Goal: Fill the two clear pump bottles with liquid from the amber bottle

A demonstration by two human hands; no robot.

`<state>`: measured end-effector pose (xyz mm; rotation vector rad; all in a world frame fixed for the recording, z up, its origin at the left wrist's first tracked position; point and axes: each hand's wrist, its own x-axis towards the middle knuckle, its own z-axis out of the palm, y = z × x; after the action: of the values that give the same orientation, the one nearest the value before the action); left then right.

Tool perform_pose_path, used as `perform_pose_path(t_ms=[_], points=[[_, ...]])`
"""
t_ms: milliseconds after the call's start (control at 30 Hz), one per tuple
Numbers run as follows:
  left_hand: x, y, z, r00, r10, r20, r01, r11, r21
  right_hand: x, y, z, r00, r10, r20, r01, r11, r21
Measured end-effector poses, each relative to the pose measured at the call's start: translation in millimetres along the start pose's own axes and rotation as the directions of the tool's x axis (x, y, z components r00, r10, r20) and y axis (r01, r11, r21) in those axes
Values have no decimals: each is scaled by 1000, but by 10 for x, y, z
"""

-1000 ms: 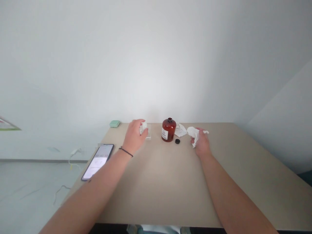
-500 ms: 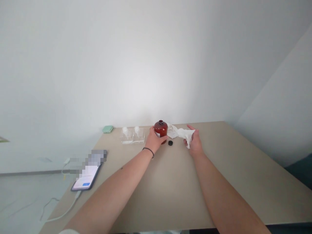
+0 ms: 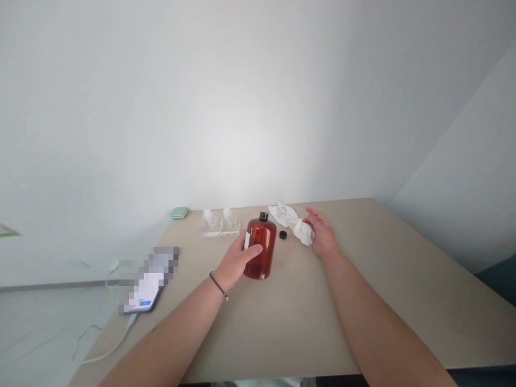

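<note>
My left hand (image 3: 237, 260) is wrapped round the body of a brown-red see-through bottle (image 3: 264, 244), its thumb across the front. The bottle leans slightly to the right and a white label (image 3: 246, 239) shows on its left side. Whether its base touches the table I cannot tell. A small black cap (image 3: 282, 235) lies on the table right of the bottle. Beside the crumpled white tissue (image 3: 303, 231) is my right hand (image 3: 323, 234), its upper fingers stretched out and apart. The hand touches the tissue's near end; its lower fingers are partly hidden.
Behind and left stands a clear divided holder (image 3: 221, 231) with white-topped items in it. A small green case (image 3: 179, 213) sits at the table's back left corner. A phone (image 3: 151, 285) with a white charging cable (image 3: 116, 344) lies at the left edge. A wall rises behind the table.
The bottle has come nearer to me in my left hand and now leans. The tissue, held up in my right hand before, is now lower, bunched on the table, and that hand's grip has loosened.
</note>
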<state>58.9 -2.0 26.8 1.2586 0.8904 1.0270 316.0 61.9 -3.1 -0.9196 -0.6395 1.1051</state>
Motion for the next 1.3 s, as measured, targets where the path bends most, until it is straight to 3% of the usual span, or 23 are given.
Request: perform_pose_path(t_ms=[67,200,333,400,600,767,967,1067,1200,1300], points=[[-147,-56,-77,992,-86,97,105,972,-211,-53,-26,51,1000,16,24,-16,1000,10],[-287,-108,-113,956,-140,256,242,870,-429,-265,-91,224,993,24,112,-29,999,41],[-306,-114,-23,877,-219,428,427,765,-482,-561,-95,427,969,-12,248,-12,995,95],[-314,-123,18,856,-215,471,453,750,-481,-689,-69,499,952,-5,305,-8,999,41],[-351,-125,1,828,-191,528,490,705,-513,-903,-23,547,907,-49,417,158,960,-232],[-348,-94,-11,804,-241,544,535,691,-485,-900,-44,539,896,-115,429,269,909,-319],[-322,-98,22,775,-289,562,557,733,-391,-823,-194,550,963,-160,219,173,984,-38],[-324,-97,41,767,-323,554,569,742,-355,-887,-299,584,967,-131,220,105,986,128],[-333,-90,60,767,-330,551,569,748,-343,-998,-275,614,920,-179,348,155,983,94],[-334,-71,53,788,-298,538,535,764,-360,-1017,-198,583,851,-251,462,339,933,-117]])
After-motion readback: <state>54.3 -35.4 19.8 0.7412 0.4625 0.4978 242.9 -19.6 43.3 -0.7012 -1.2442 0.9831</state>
